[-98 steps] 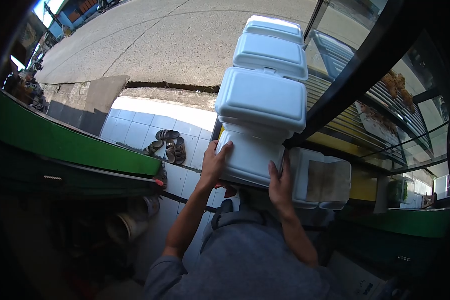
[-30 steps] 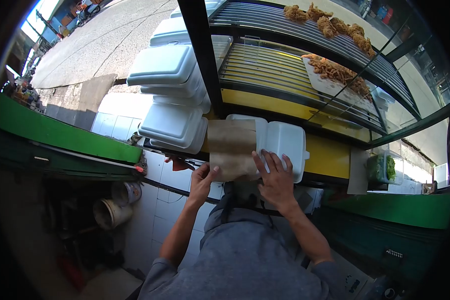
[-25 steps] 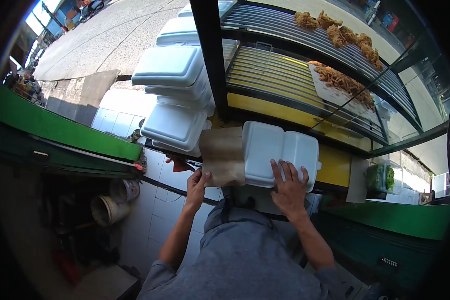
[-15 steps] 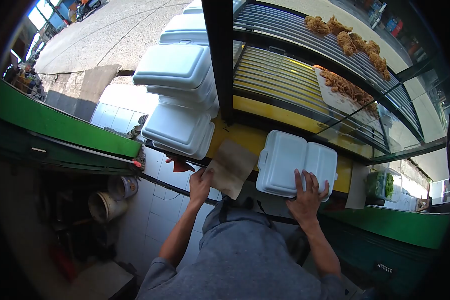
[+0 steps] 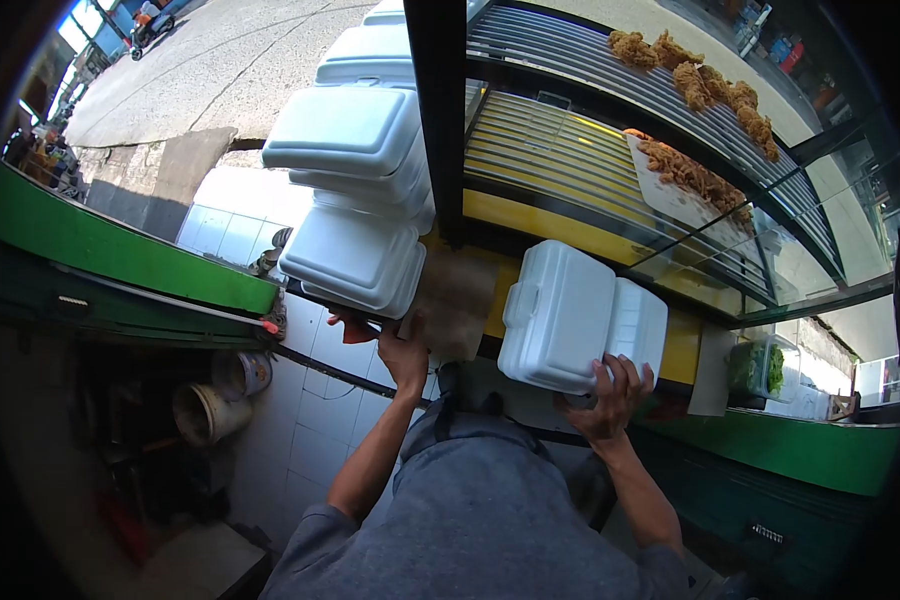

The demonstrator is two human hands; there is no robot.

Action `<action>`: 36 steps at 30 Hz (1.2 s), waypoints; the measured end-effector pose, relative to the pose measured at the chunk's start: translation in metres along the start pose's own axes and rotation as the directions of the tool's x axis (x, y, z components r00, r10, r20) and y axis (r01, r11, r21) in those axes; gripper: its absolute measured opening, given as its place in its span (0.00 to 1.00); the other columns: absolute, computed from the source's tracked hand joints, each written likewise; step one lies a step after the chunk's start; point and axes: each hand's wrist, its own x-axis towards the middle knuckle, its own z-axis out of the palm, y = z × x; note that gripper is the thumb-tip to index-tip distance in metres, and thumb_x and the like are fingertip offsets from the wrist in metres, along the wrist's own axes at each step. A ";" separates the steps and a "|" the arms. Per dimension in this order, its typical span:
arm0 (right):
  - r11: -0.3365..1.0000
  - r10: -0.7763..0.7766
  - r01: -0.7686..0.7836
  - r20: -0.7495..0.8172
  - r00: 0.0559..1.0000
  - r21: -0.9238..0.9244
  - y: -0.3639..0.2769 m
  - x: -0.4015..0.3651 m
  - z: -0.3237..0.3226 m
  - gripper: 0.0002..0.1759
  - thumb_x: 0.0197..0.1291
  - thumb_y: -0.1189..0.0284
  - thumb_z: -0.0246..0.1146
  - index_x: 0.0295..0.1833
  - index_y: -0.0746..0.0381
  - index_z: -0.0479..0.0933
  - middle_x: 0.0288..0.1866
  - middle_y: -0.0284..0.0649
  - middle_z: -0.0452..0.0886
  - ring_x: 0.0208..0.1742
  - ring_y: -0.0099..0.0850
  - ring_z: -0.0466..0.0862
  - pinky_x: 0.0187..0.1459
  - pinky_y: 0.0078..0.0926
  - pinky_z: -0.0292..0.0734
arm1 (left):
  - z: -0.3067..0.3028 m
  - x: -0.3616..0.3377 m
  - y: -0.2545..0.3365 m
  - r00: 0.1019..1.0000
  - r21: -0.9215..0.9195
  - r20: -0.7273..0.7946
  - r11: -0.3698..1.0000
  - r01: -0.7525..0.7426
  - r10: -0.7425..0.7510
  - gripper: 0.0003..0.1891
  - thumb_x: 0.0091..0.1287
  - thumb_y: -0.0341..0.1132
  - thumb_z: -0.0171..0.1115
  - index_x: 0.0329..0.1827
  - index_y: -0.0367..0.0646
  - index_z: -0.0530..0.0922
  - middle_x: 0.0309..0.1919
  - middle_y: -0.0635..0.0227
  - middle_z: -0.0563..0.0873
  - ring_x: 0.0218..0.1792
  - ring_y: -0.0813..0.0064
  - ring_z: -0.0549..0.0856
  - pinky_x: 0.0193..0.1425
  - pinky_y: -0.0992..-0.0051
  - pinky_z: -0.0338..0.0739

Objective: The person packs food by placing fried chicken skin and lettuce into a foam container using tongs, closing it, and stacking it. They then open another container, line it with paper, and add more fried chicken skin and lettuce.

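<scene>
My right hand (image 5: 610,400) grips the near edge of a white foam takeout box (image 5: 560,318), fingers on top and thumb underneath. The box's near side looks raised, and a ridged foam part shows along its right side. My left hand (image 5: 403,357) is closed at the lower left corner of a sheet of brown paper (image 5: 458,302); its fingertips are partly hidden. That paper lies in shadow between the box and a tall stack of white foam boxes (image 5: 345,250), close beside the stack.
A glass display case (image 5: 610,235) stands ahead, with fried chicken (image 5: 692,85) on the upper rack and smaller fried pieces (image 5: 690,175) on a lower one. Green leaves (image 5: 775,370) fill a clear tub at right. Buckets (image 5: 205,415) stand low at left.
The foam box has tilted and shifted slightly left, with my right hand now gripping its near edge instead of resting on top. The brown paper has moved left and back with my left hand.
</scene>
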 end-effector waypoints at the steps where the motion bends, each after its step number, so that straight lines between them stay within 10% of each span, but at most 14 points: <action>1: 1.000 0.007 -0.007 -0.018 1.000 0.026 -0.008 0.006 0.003 0.40 0.46 0.41 0.70 0.59 0.52 0.70 0.53 0.39 0.75 0.63 0.36 0.69 0.69 0.57 0.51 | 0.001 0.002 -0.004 1.000 0.033 -0.021 0.999 -0.019 0.020 0.19 0.65 0.39 0.69 0.43 0.26 0.79 0.26 0.61 0.83 0.26 0.76 0.81 0.30 0.73 0.74; 12: 0.998 0.013 -0.027 0.221 0.975 0.059 -0.094 0.036 0.037 0.35 0.42 0.51 0.74 0.59 0.45 0.75 0.57 0.36 0.74 0.65 0.31 0.67 0.69 0.53 0.46 | -0.015 -0.007 -0.002 1.000 0.031 0.008 0.999 -0.013 0.013 0.17 0.72 0.39 0.58 0.52 0.31 0.78 0.33 0.54 0.84 0.33 0.67 0.82 0.41 0.67 0.75; 19: 0.997 -0.015 -0.005 0.263 0.965 0.074 -0.092 0.044 0.023 0.34 0.42 0.52 0.74 0.58 0.46 0.77 0.55 0.34 0.75 0.65 0.30 0.68 0.70 0.56 0.43 | -0.031 -0.026 0.007 0.863 0.030 0.216 0.881 -0.472 0.456 0.17 0.72 0.42 0.57 0.48 0.33 0.78 0.43 0.54 0.78 0.47 0.56 0.77 0.57 0.62 0.69; 27: 0.983 -0.093 0.046 0.267 0.959 0.175 -0.092 0.044 0.027 0.33 0.43 0.56 0.74 0.58 0.50 0.78 0.54 0.35 0.76 0.63 0.31 0.71 0.70 0.56 0.44 | -0.041 -0.045 0.021 0.956 -0.135 0.223 0.978 -0.161 0.188 0.19 0.72 0.41 0.59 0.52 0.31 0.75 0.44 0.56 0.78 0.48 0.64 0.78 0.55 0.67 0.71; 36: 0.968 -0.168 0.100 0.292 0.942 0.232 -0.102 0.074 0.036 0.34 0.46 0.56 0.74 0.61 0.53 0.78 0.60 0.42 0.76 0.59 0.37 0.74 0.68 0.58 0.52 | -0.040 -0.029 0.001 0.931 -0.233 0.231 0.945 -0.229 0.282 0.20 0.74 0.33 0.55 0.66 0.34 0.73 0.60 0.53 0.79 0.63 0.61 0.76 0.70 0.66 0.65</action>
